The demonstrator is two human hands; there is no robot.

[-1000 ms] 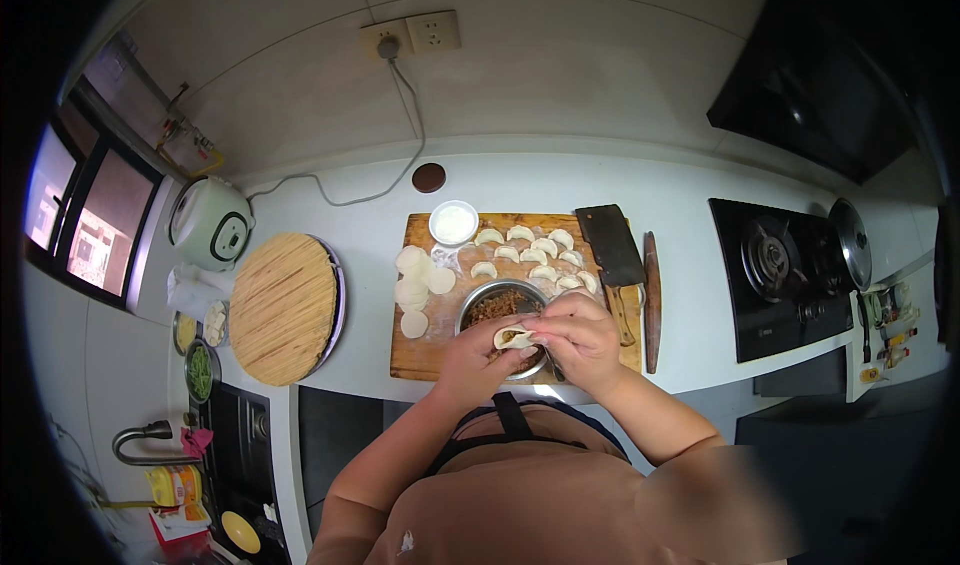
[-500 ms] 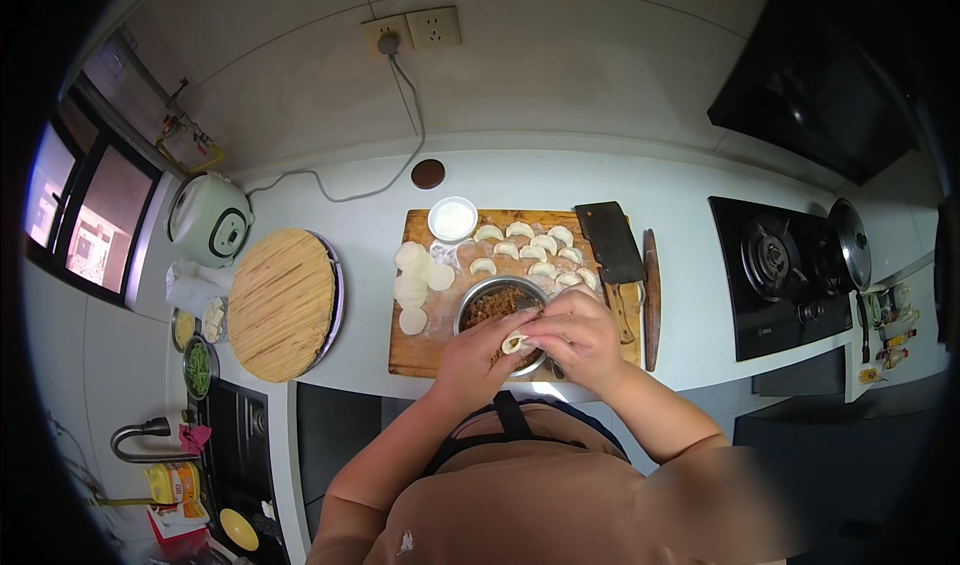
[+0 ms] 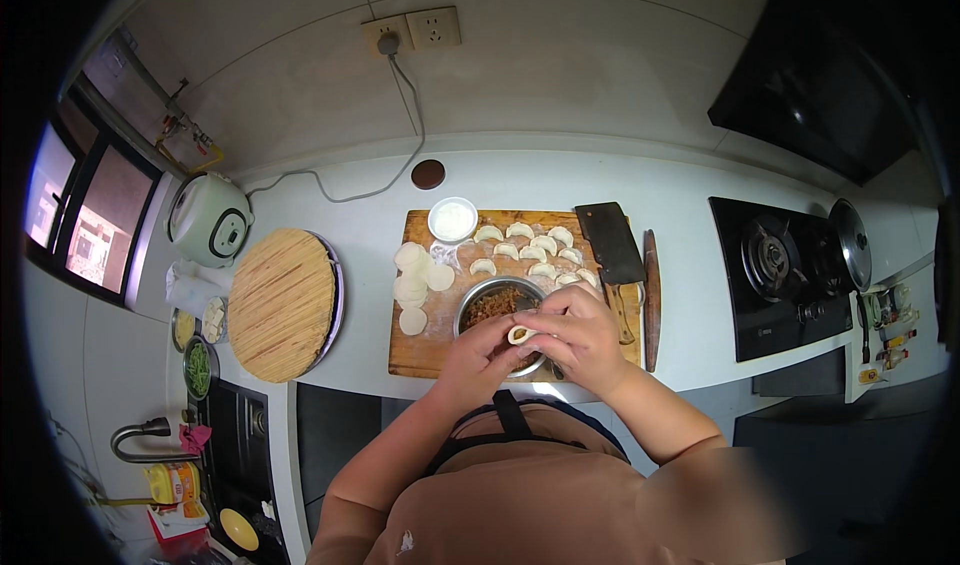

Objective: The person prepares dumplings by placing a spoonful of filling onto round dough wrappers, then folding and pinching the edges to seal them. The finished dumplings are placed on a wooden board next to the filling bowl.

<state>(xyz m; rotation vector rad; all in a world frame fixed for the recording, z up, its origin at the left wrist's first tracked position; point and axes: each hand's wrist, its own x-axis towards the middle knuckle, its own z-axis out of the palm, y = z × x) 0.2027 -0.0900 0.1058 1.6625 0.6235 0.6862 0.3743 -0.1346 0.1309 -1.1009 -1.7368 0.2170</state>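
Note:
Between my fingertips is a partly folded dumpling (image 3: 519, 335), its open edge showing. My left hand (image 3: 478, 358) pinches it from the left, and my right hand (image 3: 578, 337) from the right. Both hands are over a steel bowl (image 3: 461, 315) of brown minced filling (image 3: 496, 306), hiding its right and near parts. The bowl stands on a wooden cutting board (image 3: 427, 353). Round flat dough wrappers (image 3: 411, 289) overlap on the board's left side. Several folded dumplings (image 3: 538, 249) lie on its floury right side, behind my right hand.
A white bowl of flour (image 3: 453, 220) sits at the board's back edge. On the right lie a cleaver (image 3: 609, 243) and a rolling pin (image 3: 651, 300); farther right is a gas stove (image 3: 780, 275). To the left are a round wooden lid (image 3: 283, 305), a rice cooker (image 3: 208, 220) and a sink (image 3: 240, 435).
My fingers have shifted slightly on the dumpling, whose open end now shows as a rounder loop. Both hands stay over the bowl, and the other things have not moved.

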